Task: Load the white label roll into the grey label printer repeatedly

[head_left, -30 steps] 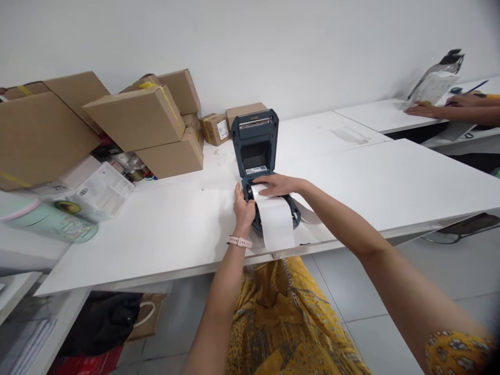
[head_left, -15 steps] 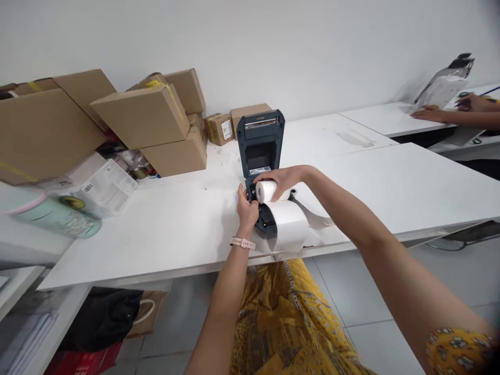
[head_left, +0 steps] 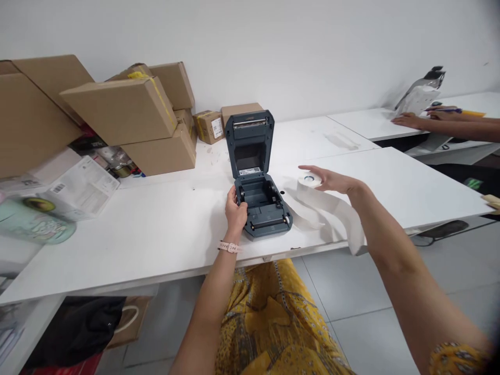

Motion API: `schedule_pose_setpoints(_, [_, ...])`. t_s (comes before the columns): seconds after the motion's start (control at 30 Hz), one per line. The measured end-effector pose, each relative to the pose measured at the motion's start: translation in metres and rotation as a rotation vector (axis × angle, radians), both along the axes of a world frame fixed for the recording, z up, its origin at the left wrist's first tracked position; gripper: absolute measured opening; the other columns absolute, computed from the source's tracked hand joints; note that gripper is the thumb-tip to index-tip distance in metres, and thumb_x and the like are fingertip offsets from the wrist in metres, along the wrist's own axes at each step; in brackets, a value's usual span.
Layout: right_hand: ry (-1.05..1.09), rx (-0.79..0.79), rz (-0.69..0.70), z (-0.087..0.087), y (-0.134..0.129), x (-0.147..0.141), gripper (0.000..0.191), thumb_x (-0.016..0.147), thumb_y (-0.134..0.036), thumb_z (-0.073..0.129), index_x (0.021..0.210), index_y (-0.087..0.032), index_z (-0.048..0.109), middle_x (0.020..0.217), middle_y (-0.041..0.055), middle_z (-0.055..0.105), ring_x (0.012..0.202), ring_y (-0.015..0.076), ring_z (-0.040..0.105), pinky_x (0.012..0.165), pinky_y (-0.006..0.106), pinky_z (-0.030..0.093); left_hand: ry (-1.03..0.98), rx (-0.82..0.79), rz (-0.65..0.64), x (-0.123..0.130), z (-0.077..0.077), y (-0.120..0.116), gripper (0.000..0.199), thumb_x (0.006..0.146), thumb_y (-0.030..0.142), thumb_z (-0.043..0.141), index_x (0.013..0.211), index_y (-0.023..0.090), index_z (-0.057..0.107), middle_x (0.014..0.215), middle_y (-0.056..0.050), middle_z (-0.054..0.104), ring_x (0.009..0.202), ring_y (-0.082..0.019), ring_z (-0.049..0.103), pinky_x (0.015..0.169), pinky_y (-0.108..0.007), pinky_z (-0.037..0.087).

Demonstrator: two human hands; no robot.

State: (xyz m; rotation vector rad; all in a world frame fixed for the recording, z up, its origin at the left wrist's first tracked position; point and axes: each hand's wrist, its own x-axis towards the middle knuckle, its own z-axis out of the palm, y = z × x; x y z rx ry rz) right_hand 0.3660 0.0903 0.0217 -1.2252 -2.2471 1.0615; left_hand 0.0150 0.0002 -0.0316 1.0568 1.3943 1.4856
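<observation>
A dark blue-grey label printer sits on the white table with its lid raised and its roll bay in view. My left hand grips the printer's left side, thumb over the rim. To the right of the printer, a white label roll stands on end, its core facing up. My right hand is around it from the far and right sides, index finger stretched out behind. From the roll, a loose paper strip trails right to the table's front edge. Another strip curls beside the printer.
Cardboard boxes are stacked at the back left, beside a white product box and a mint-green tumbler. At the far right, another person's hands rest on a second table. The table's front edge runs close to my lap.
My right hand has moved right with the label roll, out of the printer and onto the table. The printer's bay is now uncovered. My left hand keeps its hold on the printer.
</observation>
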Motion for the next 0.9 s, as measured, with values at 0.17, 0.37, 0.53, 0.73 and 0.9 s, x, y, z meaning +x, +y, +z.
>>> schedule_pose_setpoints(0.17, [0.11, -0.097, -0.004, -0.026, 0.002, -0.022, 0.098, 0.074, -0.046, 0.078, 0.161, -0.026, 0.038, 0.172, 0.013, 0.031, 0.157, 0.0369, 0.032, 0.119, 0.052, 0.042, 0.007, 0.009, 0.019, 0.001, 0.001, 0.0, 0.079, 0.07, -0.001, 0.057, 0.146, 0.018, 0.054, 0.154, -0.012, 0.057, 0.144, -0.026, 0.054, 0.124, -0.039, 0.04])
schedule_pose_setpoints(0.37, [0.333, 0.009, -0.1, 0.015, -0.002, -0.038, 0.083, 0.086, -0.048, 0.07, 0.161, -0.034, 0.038, 0.159, 0.0128, 0.053, 0.149, 0.0344, 0.047, 0.117, 0.059, 0.042, 0.02, 0.002, 0.012, 0.0, 0.001, -0.002, 0.074, 0.071, 0.001, 0.057, 0.142, 0.022, 0.058, 0.148, -0.009, 0.063, 0.138, -0.025, 0.059, 0.12, -0.039, 0.045])
schedule_pose_setpoints(0.53, [-0.351, 0.381, 0.09, 0.031, 0.003, -0.077, 0.05, 0.084, -0.044, 0.07, 0.132, -0.028, 0.07, 0.14, 0.0106, 0.07, 0.145, 0.0388, 0.05, 0.125, 0.071, 0.012, 0.036, 0.013, 0.026, -0.001, 0.0, 0.0, 0.072, 0.07, 0.001, 0.057, 0.139, 0.019, 0.06, 0.147, -0.01, 0.064, 0.136, -0.025, 0.061, 0.12, -0.039, 0.044])
schedule_pose_setpoints(0.73, [-0.801, 0.452, 0.18, 0.003, 0.005, -0.118, 0.038, 0.074, -0.027, 0.075, 0.111, -0.026, 0.079, 0.13, 0.0106, 0.075, 0.148, 0.0382, 0.047, 0.124, 0.07, 0.005, 0.037, 0.032, 0.015, -0.001, -0.006, 0.003, 0.072, 0.07, 0.003, 0.057, 0.14, 0.02, 0.06, 0.145, -0.01, 0.064, 0.135, -0.026, 0.061, 0.119, -0.04, 0.046])
schedule_pose_setpoints(0.9, [-0.627, 0.464, 0.169, 0.004, 0.003, -0.107, 0.032, 0.073, -0.029, 0.073, 0.104, -0.022, 0.077, 0.126, 0.0138, 0.076, 0.139, 0.0374, 0.056, 0.124, 0.071, 0.007, 0.047, 0.023, 0.014, -0.001, -0.008, 0.003, 0.072, 0.07, 0.002, 0.057, 0.139, 0.022, 0.06, 0.143, -0.008, 0.065, 0.132, -0.024, 0.063, 0.119, -0.039, 0.045])
